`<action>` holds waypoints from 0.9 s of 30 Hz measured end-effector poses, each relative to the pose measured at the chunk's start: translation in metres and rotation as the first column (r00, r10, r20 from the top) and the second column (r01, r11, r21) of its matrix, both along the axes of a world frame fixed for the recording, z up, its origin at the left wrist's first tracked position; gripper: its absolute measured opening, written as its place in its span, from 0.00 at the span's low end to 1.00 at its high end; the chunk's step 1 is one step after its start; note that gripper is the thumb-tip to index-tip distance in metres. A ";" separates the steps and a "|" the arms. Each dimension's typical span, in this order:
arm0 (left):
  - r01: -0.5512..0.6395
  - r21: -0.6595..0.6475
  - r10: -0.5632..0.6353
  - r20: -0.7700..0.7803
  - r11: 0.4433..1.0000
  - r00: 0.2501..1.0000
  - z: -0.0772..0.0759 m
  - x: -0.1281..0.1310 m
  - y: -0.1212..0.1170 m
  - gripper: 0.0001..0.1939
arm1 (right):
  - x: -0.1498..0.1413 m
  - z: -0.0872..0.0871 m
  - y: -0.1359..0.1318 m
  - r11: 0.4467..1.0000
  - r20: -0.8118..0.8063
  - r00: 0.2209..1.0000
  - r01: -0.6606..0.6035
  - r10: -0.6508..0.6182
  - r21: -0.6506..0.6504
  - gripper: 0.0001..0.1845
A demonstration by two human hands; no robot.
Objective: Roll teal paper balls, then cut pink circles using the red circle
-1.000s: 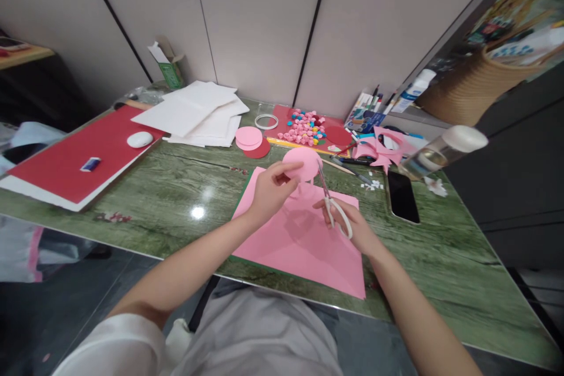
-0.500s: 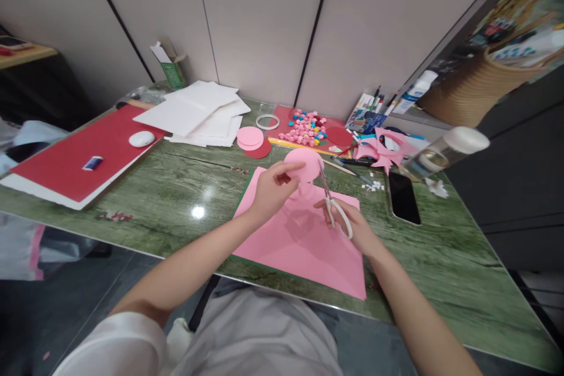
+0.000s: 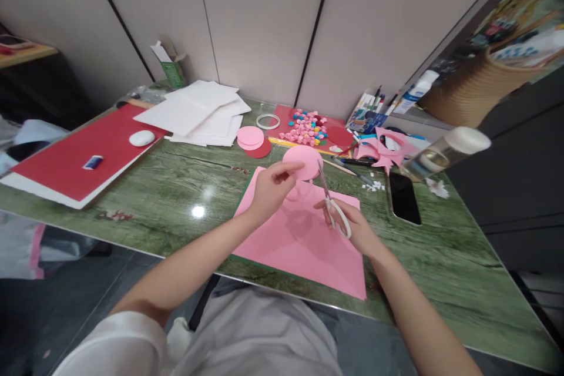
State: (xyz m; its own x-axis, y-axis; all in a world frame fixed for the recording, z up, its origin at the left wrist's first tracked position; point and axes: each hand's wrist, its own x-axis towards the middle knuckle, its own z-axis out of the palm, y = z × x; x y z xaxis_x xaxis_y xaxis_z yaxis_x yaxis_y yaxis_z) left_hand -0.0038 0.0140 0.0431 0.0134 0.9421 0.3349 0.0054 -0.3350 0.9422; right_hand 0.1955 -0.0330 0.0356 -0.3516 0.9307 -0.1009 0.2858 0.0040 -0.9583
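Observation:
My left hand (image 3: pixel 275 188) pinches a round pink paper piece (image 3: pixel 303 160) between thumb and fingers, holding it above the sheets. In my right hand (image 3: pixel 350 220) are white-handled scissors (image 3: pixel 333 210), their blades at the right edge of the pink circle. Whether the blades are fully closed I cannot tell. A narrow pink strip of paper hangs under the circle. Below both hands lies a stack of pink paper (image 3: pixel 304 252), with a green edge showing at its left side.
Pink and red paper circles (image 3: pixel 250 136) lie beyond my left hand, near white sheets (image 3: pixel 189 108). Small coloured pieces (image 3: pixel 307 127) sit on red paper. At the right are pink scraps (image 3: pixel 383 147), a phone (image 3: pixel 404 198) and a clear bottle (image 3: pixel 440 155). Red paper (image 3: pixel 74 158) lies left.
The pink circle has shifted slightly up and left in my left hand. The scissors have turned a little, their tips staying at the circle's right edge.

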 end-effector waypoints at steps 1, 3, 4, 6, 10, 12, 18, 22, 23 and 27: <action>0.001 -0.003 -0.001 0.005 1.000 1.000 0.000 0.000 0.000 0.13 | 0.000 0.000 0.000 1.000 0.001 1.000 -0.002 0.002 -0.003 0.15; 0.005 -0.010 -0.005 0.025 1.000 1.000 -0.001 0.001 0.000 0.13 | -0.001 0.000 0.000 1.000 0.007 1.000 -0.006 0.006 -0.006 0.15; 0.005 -0.012 -0.004 0.036 1.000 0.999 -0.001 0.001 0.000 0.14 | -0.001 0.000 0.000 1.000 0.011 1.000 -0.007 0.007 -0.006 0.15; 0.003 -0.009 -0.003 0.045 1.000 0.999 -0.002 0.002 0.000 0.14 | -0.001 0.001 0.000 1.000 0.024 1.000 -0.009 0.009 -0.002 0.16; 0.007 0.011 -0.007 0.015 1.000 1.000 -0.003 0.003 0.000 0.14 | -0.001 0.003 0.000 0.999 0.023 1.000 -0.019 0.019 0.032 0.17; 0.012 0.022 -0.012 -0.002 1.000 1.000 -0.003 0.003 0.001 0.14 | 0.000 0.004 0.000 0.998 0.013 1.000 -0.029 0.029 0.051 0.16; 0.023 0.027 -0.023 -0.020 0.999 1.000 -0.002 0.002 0.001 0.14 | -0.001 0.006 -0.001 0.998 0.006 0.999 -0.038 0.038 0.058 0.14; 0.024 0.028 -0.023 -0.016 0.999 1.000 -0.002 0.001 0.000 0.14 | -0.002 0.007 -0.001 0.998 -0.004 1.000 -0.030 0.030 0.051 0.13; 0.026 0.025 -0.026 -0.013 0.999 1.000 -0.002 0.001 0.000 0.14 | -0.002 0.007 -0.001 0.998 -0.002 1.000 -0.029 0.029 0.049 0.13; 0.031 0.009 -0.031 -0.002 0.999 1.000 -0.002 0.000 0.001 0.15 | -0.001 0.005 -0.001 0.999 0.008 0.999 -0.032 0.032 0.036 0.13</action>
